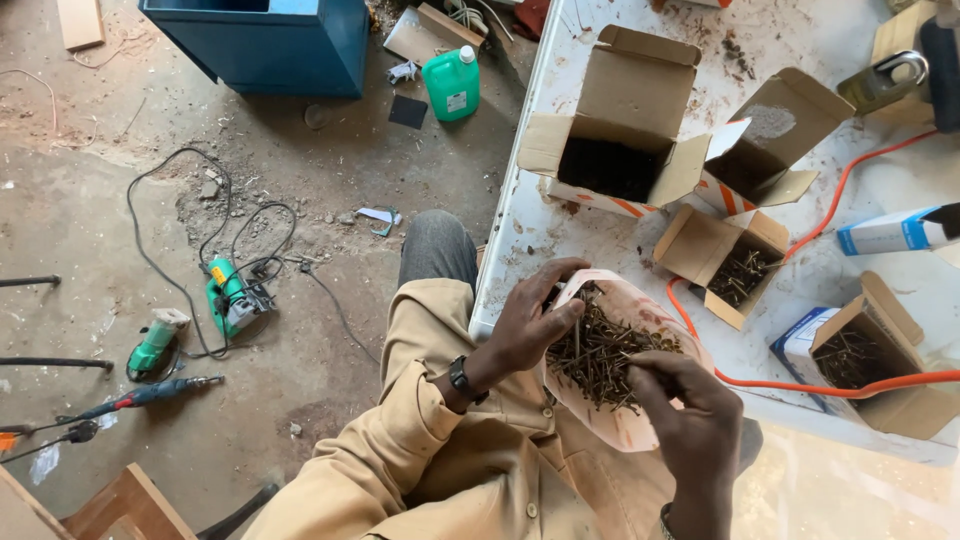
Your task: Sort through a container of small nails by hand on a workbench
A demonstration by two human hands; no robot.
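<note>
1. Head view looks down at a dusty floor on the left and a white table (560, 150) on the right.
2. Far left on the floor lie a red and blue drill (140, 395), a small green tool (153, 345) and a green power tool (232, 298) with black cords curling around it.
3. Far away sits a blue metal box (270, 45), and just to its right stands a green jug (452, 84) with a white cap.
4. In the middle, near the camera, is the person in a tan shirt (440, 470), with a black watch (463, 380) on the left wrist.
5. The left hand (530, 320) is curled around the left edge of a pink plastic bag (640, 425) and holds it open. One thin screw seems to stick up by its fingers.
6. The bag is full of dark screws (605, 350). It is held against the near edge of the table, between both hands.
7. The right hand (690, 415) is bent at the bag's right side. Its fingertips pinch at the screws. I cannot tell how many it holds.
8. Farther right on the table stand open cardboard boxes: a big one (625, 95), one behind it (785, 130), a small one (715, 250) with screws inside, and another (885, 375) at the right edge.
9. An orange cord (800, 385) snakes between the boxes.
</note>
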